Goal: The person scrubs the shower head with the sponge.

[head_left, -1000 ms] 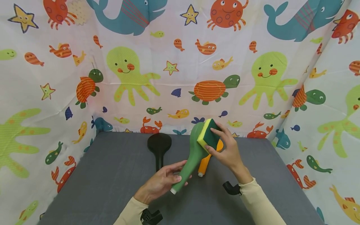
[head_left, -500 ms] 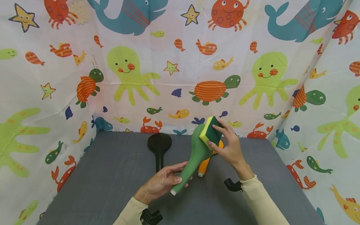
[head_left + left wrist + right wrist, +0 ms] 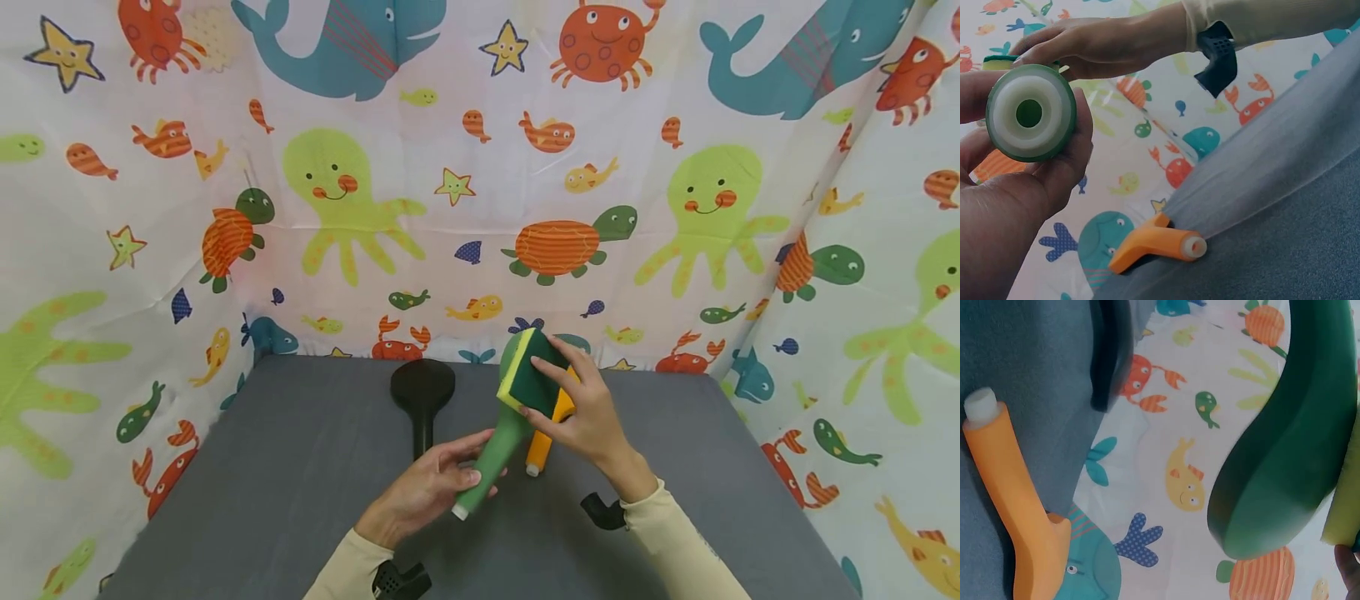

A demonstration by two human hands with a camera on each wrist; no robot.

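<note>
My left hand [image 3: 423,493] grips the lower handle of a green handheld shower head [image 3: 495,462], held tilted above the table. Its pale, hollow connector end [image 3: 1029,140] faces the left wrist camera. A yellow and dark green scrubbing sponge [image 3: 534,372] is pinched between the thumb and fingers of my right hand [image 3: 588,418]. The sponge's yellow side lies against the shower head's upper part and hides much of it in the head view. From the right wrist, the sponge [image 3: 1344,494] shows along one side of the broad head [image 3: 1272,487].
A black shower head [image 3: 422,390] lies on the grey table [image 3: 300,467], left of centre. Behind my right hand lies an orange shower head [image 3: 538,450], partly hidden. A curtain [image 3: 465,75] printed with sea animals hangs at the back and sides.
My right hand has moved left and slightly down with the sponge, which now covers more of the green head. The left hand stays near the same place; the green shower head has swung slightly left.
</note>
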